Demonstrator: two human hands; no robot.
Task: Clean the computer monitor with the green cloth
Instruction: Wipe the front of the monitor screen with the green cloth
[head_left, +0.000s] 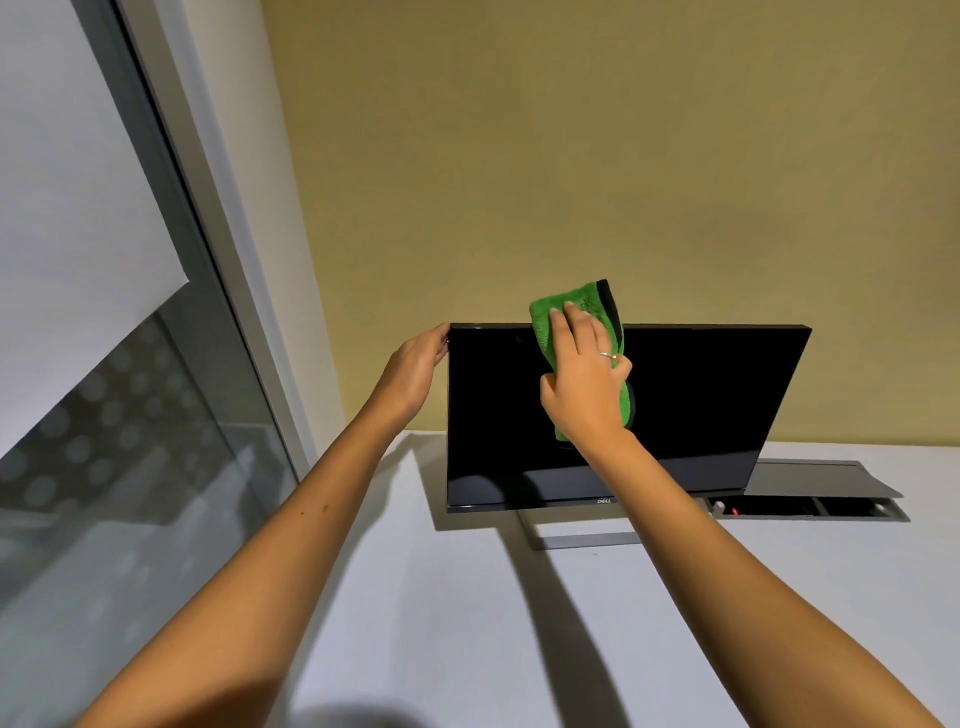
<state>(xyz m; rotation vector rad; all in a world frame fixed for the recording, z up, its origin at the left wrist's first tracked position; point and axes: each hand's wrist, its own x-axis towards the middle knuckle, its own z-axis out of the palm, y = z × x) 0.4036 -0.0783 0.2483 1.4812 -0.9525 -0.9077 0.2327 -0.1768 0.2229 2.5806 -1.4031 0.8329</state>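
Desk (467, 623) bearing a dark monitor (701, 405), upright on its stand. Right hand (587, 374), fingers flat and extended, presses a green cloth (545, 317) against the screen's upper middle. Left hand (415, 369) grips the monitor's top left corner. Open cable tray (810, 506) lies behind, right.

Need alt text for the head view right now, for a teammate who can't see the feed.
A person's right hand presses a folded green microfibre cloth flat against the upper middle of a black flat-panel computer monitor, while the left hand holds the monitor's upper left corner. The monitor stands on a white desk against a yellow wall.
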